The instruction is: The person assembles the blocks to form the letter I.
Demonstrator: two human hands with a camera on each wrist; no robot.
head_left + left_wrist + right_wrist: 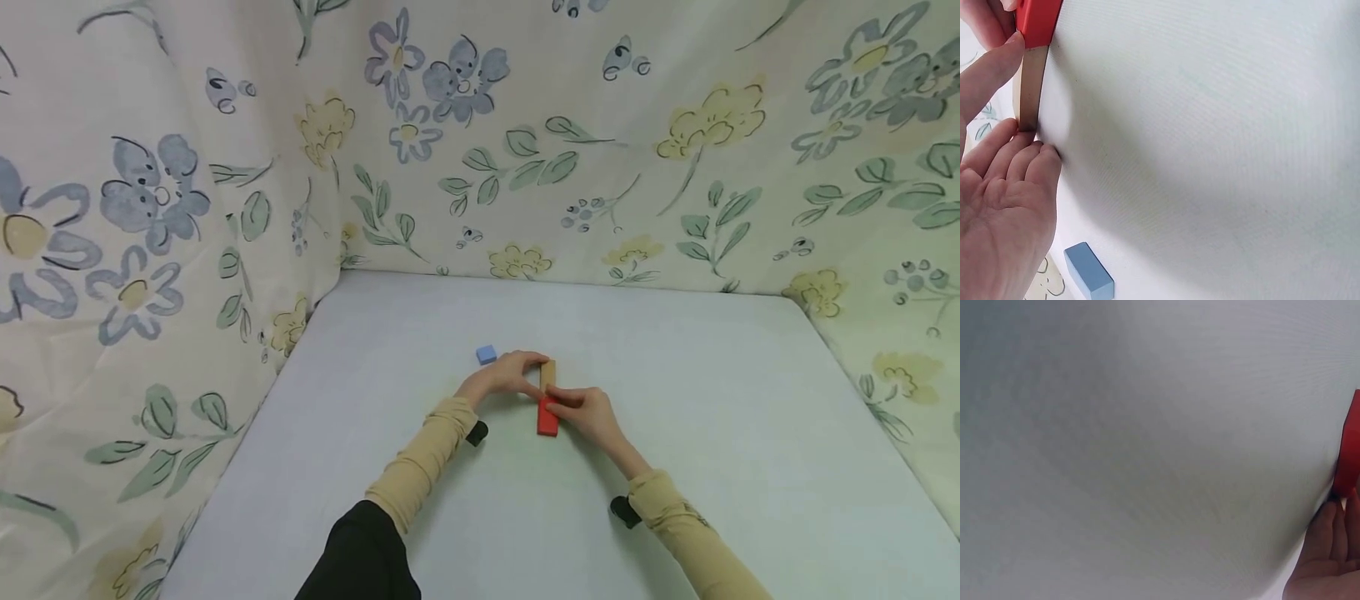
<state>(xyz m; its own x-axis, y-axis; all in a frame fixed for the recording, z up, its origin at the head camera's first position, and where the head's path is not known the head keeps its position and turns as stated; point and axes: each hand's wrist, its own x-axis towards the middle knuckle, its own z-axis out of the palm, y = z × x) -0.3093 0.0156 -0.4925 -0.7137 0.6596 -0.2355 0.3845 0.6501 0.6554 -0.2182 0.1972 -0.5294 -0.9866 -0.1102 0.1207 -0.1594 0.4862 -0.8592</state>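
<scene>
A plain wooden block [548, 372] and a red block [547, 423] lie end to end in one line on the white table. My left hand [512, 372] holds the wooden block, its fingertips at the far end and its thumb by the joint with the red one. From the right, my right hand [590, 412] pinches the red block near that joint. In the left wrist view, the wooden block [1032, 90] meets the red block [1038, 22] end on. Only a side of the red block [1350, 453] shows at the right wrist view's edge, with fingers beside it.
Beyond the left wrist lies a small blue block [486, 355]. The white tabletop [712, 400] extends around the hands, and a floral cloth [525, 167] hangs at its back and sides. Each wrist wears a dark camera.
</scene>
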